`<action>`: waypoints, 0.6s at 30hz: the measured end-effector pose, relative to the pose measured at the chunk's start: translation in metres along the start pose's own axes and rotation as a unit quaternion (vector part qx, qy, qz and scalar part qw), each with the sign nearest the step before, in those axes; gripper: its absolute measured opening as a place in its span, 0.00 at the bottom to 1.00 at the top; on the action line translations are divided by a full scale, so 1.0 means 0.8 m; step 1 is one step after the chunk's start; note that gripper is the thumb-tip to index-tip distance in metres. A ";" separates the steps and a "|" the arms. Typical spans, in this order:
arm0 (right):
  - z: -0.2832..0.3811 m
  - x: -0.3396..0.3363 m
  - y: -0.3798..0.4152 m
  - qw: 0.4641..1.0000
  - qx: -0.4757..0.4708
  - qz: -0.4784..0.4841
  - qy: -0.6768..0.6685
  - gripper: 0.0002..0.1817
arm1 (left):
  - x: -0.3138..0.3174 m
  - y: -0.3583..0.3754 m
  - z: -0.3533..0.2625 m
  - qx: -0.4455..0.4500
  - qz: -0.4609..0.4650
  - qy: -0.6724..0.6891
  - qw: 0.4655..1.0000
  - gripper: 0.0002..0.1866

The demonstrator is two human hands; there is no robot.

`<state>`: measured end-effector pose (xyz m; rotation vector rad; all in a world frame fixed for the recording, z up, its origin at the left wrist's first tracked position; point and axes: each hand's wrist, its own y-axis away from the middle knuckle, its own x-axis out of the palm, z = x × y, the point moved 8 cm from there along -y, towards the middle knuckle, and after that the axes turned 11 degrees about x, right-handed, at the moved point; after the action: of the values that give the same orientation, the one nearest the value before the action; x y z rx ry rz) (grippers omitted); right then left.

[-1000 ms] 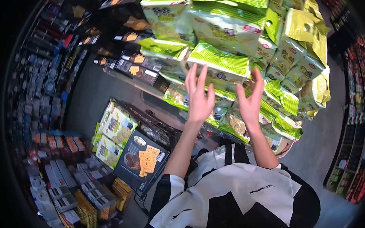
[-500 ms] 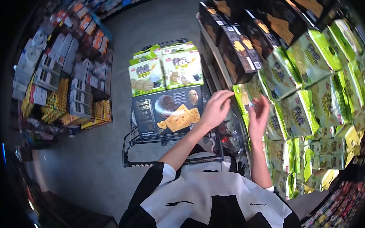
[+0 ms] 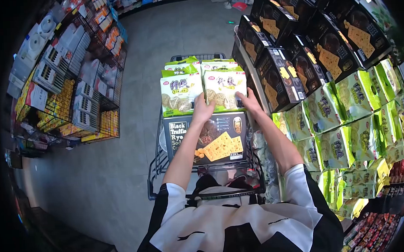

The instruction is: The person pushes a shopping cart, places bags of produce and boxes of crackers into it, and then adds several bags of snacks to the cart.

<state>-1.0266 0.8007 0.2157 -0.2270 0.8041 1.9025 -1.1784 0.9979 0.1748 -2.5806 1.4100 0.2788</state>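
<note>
Both of my hands are at the front right green-and-white biscuit bag [image 3: 225, 86] in the shopping cart [image 3: 152, 173]. My left hand [image 3: 202, 109] grips its left edge, thumb on the front and fingers hidden between the two front bags. At its right edge, my right hand [image 3: 250, 101] holds on with the thumb in front. A matching biscuit bag [image 3: 179, 93] stands upright just to the left, with more bags partly visible behind. Nearer to me, a black box of Black Truffle Rye Soda Crackers [image 3: 205, 139] lies below my forearms, partly covered by them.
To the right, black cracker boxes [image 3: 276, 80] are stacked beside rows of green biscuit bags [image 3: 336, 147]. A wire rack [image 3: 86, 104] with packaged goods stands on the left. Grey floor [image 3: 162, 33] runs ahead between the displays.
Both hands have moved left from the shelf of green bags to the front right bag in the cart, and now hold its sides. The view has shifted, with the cart appearing further right.
</note>
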 end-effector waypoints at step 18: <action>-0.014 -0.089 0.076 0.956 -0.239 -0.065 -0.160 0.51 | 0.036 0.020 -0.105 0.049 -0.001 0.291 0.955 0.48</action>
<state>-1.0477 0.7251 0.2681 -0.2517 0.1010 1.9177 -1.1703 0.9451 0.2472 -2.6936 1.5313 -0.5900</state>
